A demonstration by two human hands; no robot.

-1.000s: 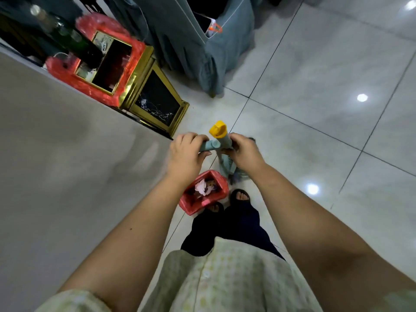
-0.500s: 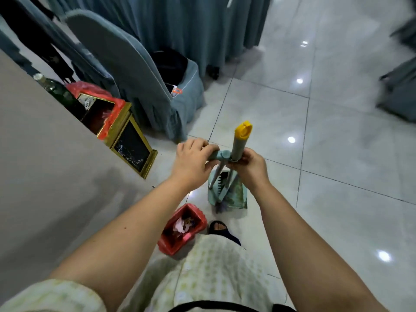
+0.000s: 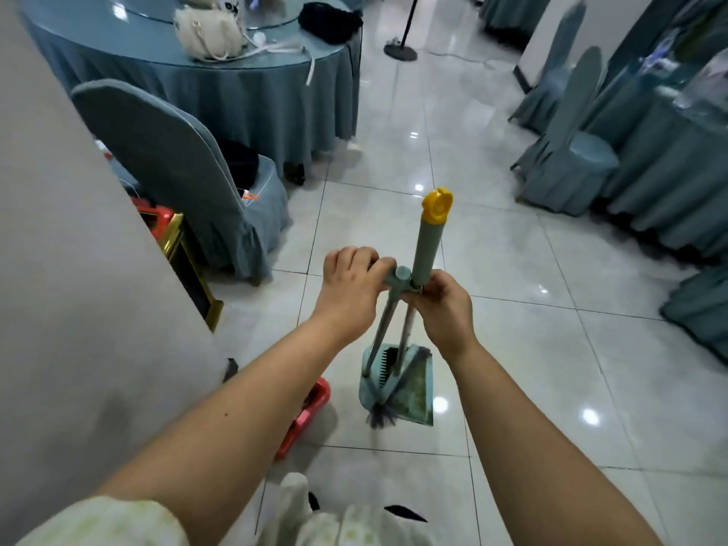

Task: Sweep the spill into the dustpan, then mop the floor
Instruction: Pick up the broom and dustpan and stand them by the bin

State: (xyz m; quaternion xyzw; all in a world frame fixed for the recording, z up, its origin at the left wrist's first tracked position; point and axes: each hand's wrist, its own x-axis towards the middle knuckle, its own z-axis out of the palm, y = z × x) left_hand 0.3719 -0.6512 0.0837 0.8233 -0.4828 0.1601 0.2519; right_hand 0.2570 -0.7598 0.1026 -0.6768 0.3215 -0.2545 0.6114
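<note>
A teal dustpan [image 3: 415, 382] stands upright on the tiled floor in front of me, with the broom's dark bristles [image 3: 380, 417] at its lower edge. My left hand [image 3: 352, 287] grips the top of the dustpan's handle [image 3: 402, 274]. My right hand [image 3: 447, 307] holds the broom's shaft just below its teal grip with the yellow cap [image 3: 436, 201]. The two handles are side by side at the clip. No spill shows on the floor.
A red bin [image 3: 305, 415] lies partly hidden behind my left forearm. A grey wall [image 3: 59, 269] fills the left. A covered chair [image 3: 185, 171] and round table [image 3: 236, 84] stand ahead left, more covered chairs [image 3: 567, 159] at right. Open tiled floor runs between.
The view has lifted from my feet to the room ahead. Both hands keep their hold on the two handles, and the dustpan with the broom now stands farther from the red bin.
</note>
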